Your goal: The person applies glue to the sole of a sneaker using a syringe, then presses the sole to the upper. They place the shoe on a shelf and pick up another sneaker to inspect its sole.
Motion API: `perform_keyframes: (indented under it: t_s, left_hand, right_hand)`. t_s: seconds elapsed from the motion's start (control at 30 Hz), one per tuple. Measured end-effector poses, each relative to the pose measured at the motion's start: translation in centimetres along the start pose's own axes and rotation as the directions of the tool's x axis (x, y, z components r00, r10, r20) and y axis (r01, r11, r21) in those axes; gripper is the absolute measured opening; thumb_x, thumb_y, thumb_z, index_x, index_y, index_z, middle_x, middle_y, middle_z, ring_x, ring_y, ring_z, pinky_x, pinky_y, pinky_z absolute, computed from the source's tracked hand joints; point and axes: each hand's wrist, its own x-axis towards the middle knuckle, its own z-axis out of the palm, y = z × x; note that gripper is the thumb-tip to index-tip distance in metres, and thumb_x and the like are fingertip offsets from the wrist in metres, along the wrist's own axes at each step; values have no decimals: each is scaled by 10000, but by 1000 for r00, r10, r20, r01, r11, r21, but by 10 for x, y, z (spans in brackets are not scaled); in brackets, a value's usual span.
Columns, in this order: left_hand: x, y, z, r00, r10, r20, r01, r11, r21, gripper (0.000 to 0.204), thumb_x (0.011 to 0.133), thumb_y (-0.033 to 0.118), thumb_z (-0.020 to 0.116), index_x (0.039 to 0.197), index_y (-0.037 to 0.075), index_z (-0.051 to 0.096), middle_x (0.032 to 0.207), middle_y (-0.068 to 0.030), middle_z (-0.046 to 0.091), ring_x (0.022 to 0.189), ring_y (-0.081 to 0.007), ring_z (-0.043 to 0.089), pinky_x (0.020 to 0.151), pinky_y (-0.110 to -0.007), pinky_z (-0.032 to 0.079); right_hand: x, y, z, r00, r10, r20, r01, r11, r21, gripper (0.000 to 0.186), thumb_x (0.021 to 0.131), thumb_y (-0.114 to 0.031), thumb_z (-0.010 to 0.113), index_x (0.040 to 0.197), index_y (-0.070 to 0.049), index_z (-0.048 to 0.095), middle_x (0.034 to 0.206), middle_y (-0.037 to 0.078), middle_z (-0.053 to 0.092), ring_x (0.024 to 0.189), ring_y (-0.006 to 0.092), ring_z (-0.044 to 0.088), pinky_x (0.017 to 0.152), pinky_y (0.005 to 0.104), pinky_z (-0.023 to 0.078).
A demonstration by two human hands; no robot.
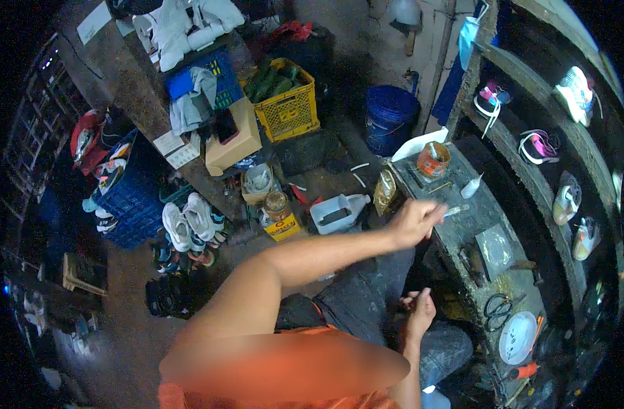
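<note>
My left hand reaches across my body to the near edge of a dark workbench, its fingers closed. Right at its fingertips is a small pale object; whether I grip it or it only lies there, I cannot tell. Above my lap, my right hand is closed too, fingers curled inward, and anything inside is hidden. Near the left hand, the bench holds a rusty orange can with a stick-like handle in it, and a white squeeze bottle.
Farther along the bench are a square plate, black-handled scissors and a white dish. Shoes line shelves on the right. A cut plastic jug, a yellow crate and a blue bucket stand beyond my legs.
</note>
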Motion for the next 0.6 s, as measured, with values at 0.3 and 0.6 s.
perform_keyframes:
  t_s: [0.3, 0.6]
  left_hand:
    - [-149, 10, 91, 965, 56, 256, 121, 770, -626, 796, 1126, 584, 296, 1699, 45, 177, 1755, -157, 221, 1615, -278, 233, 1318, -433, 170]
    - [-136, 79, 70, 615, 702, 360, -708, 692, -141, 850, 1018, 648, 519, 1667, 117, 377, 1717, -222, 321, 1615, -453, 201, 1302, -570, 103]
  right_hand:
    - [-30, -42, 31, 638, -671, 378, 767, 510, -389, 730, 1124, -512, 341, 1684, -47, 280, 1761, 180, 232, 1631, 335, 198, 1313, 475, 150]
    - [-16, -79, 8, 756, -596, 271, 357, 722, 592, 887, 1045, -728, 343, 1682, -112, 300, 1727, 166, 310, 1552, 387, 362, 1225, 605, 342]
